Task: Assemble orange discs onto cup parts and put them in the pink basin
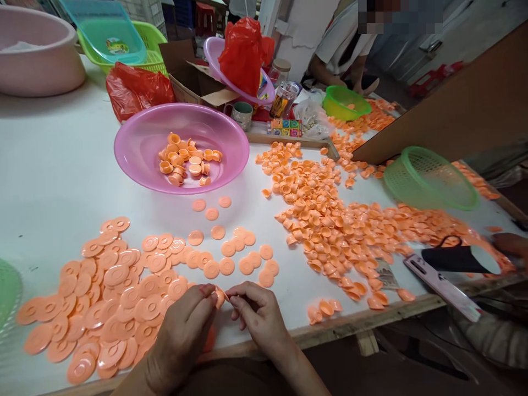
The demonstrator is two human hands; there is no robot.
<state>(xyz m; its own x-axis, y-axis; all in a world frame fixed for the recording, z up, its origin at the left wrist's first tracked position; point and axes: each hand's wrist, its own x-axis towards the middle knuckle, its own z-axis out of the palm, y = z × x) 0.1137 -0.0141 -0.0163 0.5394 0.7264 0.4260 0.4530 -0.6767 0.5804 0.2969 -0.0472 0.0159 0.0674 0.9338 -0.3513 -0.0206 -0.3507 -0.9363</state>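
Note:
Near the table's front edge, my left hand [185, 324] is closed around a small orange plastic cup piece [220, 297]. My right hand [259, 316] pinches the right edge of that same piece between thumb and fingertips. Fingers cover much of it, so its full shape is hidden. To the left and under my left hand spreads a heap of flat, round orange discs [117, 275], each with a raised ring. Several small orange cups [325, 220] lie in a large pile on the right. Beyond the discs, a pink basin [136, 159] holds a small group of orange cups [195, 165].
A green basket [429, 181] stands by the brown board [466, 104]. A phone [443, 286] and black strap lie at the right edge. At the back are a red bag [138, 91], a cardboard box [193, 82], a mug [241, 114] and a co-worker [340, 52] with a green bowl.

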